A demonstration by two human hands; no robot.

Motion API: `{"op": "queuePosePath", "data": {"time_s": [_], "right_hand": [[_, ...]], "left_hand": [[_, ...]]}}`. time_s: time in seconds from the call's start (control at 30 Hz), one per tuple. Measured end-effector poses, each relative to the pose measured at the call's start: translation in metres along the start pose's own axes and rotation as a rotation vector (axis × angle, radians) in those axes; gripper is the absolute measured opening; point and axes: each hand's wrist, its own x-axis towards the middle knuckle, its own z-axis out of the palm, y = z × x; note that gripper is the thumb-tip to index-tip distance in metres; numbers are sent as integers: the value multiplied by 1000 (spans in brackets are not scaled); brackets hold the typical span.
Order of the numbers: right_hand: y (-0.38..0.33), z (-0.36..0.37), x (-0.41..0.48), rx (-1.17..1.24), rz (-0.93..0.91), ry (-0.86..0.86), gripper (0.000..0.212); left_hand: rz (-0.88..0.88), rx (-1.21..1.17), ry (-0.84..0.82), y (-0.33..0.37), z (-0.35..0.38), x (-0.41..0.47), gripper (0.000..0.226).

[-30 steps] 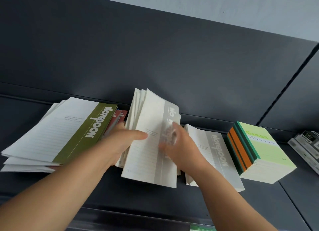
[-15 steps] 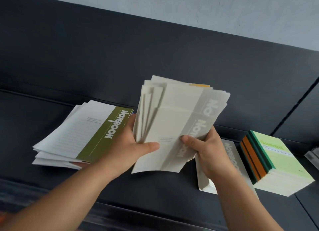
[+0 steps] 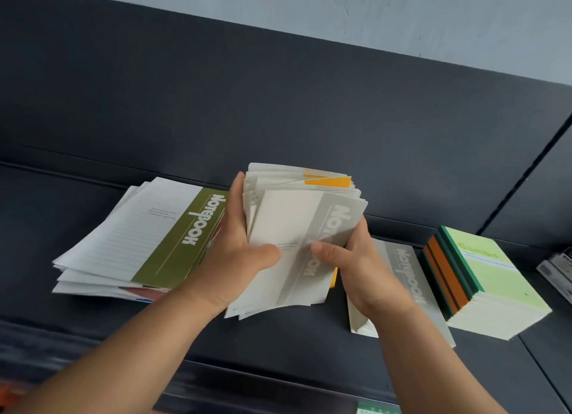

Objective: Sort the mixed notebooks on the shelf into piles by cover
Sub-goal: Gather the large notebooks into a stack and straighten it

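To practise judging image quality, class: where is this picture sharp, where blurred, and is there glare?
Head view: the olive notebook pile and green pile are sharp; the held notebooks between left hand and right hand are slightly soft; the shelf's front edge is smeared; light is even, no glare.

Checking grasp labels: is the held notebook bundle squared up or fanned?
Fanned: the notebook bundle shows staggered edges, yellow strips offset at top, gripped between left hand and right hand.

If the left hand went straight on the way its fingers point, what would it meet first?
The left hand, gripping the notebook bundle, would likely reach the shelf's dark back panel first; depth is unclear.
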Motion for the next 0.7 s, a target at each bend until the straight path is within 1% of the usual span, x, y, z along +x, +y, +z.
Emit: {"op": "queuePosePath", "data": {"time_s": [0.1, 0.23, 0.3, 0.37, 0.43, 0.5, 0.57, 0.63, 0.7], "right_hand": [[2, -2, 1, -8, -3, 52, 60], [3, 3, 0, -15, -8, 147, 39], [1, 5, 0, -2, -21, 187, 36], [-4, 6, 1, 6, -66, 220, 37], [-9, 5, 2, 0, -124, 244, 40], [-15, 4, 2, -16, -162, 222, 49], [-18, 3, 1, -41, -159, 175, 63], [-17, 1, -1, -64, -137, 134, 80], [-15, -1, -3, -53, -112, 102, 96]], "left_hand": [[-23, 20, -4, 2, -3, 0, 95], [-22, 115, 133, 0, 4, -1, 67], [14, 121, 182, 4, 6, 2, 65], [57, 98, 191, 12, 5, 7, 69], [84, 69, 151, 18, 2, 11, 77], [72, 22, 83, 20, -1, 12, 91], [30, -11, 43, 18, -2, 10, 106], [3, -56, 10, 15, -5, 9, 112], [-17, -108, -41, 12, -9, 9, 124]]}}
